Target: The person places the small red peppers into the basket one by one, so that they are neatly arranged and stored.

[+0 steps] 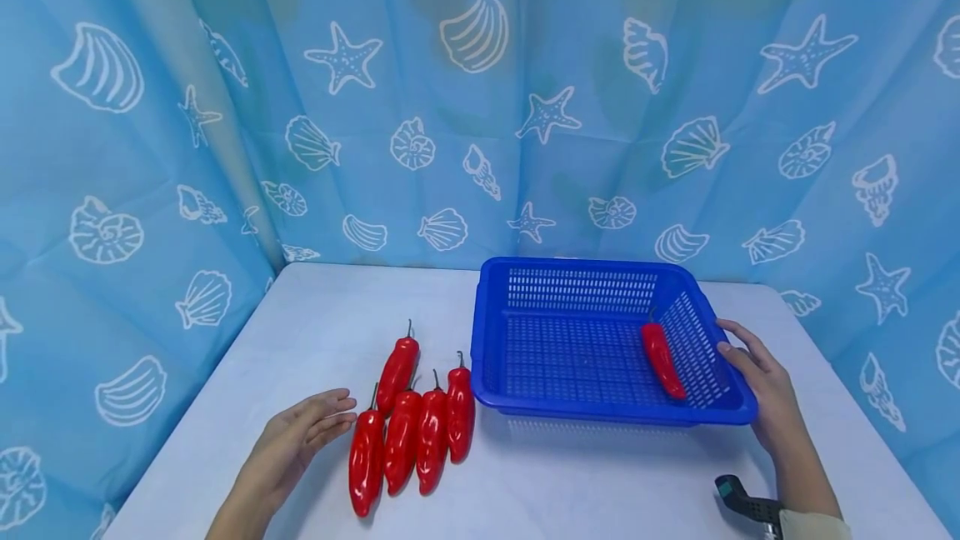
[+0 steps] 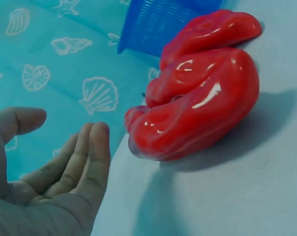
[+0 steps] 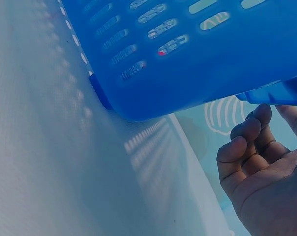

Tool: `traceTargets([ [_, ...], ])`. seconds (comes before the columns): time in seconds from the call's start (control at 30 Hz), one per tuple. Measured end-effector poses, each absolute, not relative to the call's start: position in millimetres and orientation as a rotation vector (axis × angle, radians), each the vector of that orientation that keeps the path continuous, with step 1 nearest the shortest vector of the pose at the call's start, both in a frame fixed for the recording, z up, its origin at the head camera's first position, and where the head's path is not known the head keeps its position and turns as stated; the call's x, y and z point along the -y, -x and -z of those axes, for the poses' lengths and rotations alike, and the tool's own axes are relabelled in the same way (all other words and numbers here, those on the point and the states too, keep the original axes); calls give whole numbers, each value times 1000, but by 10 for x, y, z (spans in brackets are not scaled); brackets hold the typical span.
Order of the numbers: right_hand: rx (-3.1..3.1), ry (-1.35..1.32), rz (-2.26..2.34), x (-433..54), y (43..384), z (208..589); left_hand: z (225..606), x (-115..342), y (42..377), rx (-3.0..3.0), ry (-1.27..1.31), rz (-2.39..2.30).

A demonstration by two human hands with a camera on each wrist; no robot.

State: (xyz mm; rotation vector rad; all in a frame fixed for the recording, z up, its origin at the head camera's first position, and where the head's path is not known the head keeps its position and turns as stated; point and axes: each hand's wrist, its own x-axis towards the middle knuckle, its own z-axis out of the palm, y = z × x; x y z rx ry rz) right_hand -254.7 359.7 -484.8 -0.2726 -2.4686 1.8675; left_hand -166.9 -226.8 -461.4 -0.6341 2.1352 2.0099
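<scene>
Several glossy red chili peppers [image 1: 402,440] with thin dark stems lie side by side on the table, left of a blue plastic basket [image 1: 585,411]. One more red pepper [image 1: 662,361] lies inside the basket, against its right wall. My left hand [image 1: 296,437] hovers just left of the peppers with its fingers extended and nothing in it. In the left wrist view, a gap shows between its fingertips [image 2: 100,135] and the nearest pepper [image 2: 197,115]. My right hand [image 1: 761,382] holds the basket's right rim; the right wrist view shows its curled fingers [image 3: 232,150] below the rim.
The white table [image 1: 570,490] is bordered at the back and sides by a blue curtain [image 1: 480,107] printed with shells and starfish. A black strap device [image 1: 746,505] sits at my right wrist, above a pale sleeve [image 1: 813,526].
</scene>
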Motion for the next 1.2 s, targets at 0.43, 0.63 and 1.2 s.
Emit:
traceTargets([
  [0.43,2468,281,-1863,-3617,2556,4824,4725,2284,1575,-2194,688,-1875],
  [0.63,2461,294,-1890,-3624,2561,4837,4731,2256,1560,-2266,682,-1769],
  [1.2,2459,317,-1887,-3569,2541,4847,4779,2204,1577,-2414,760,-1395],
])
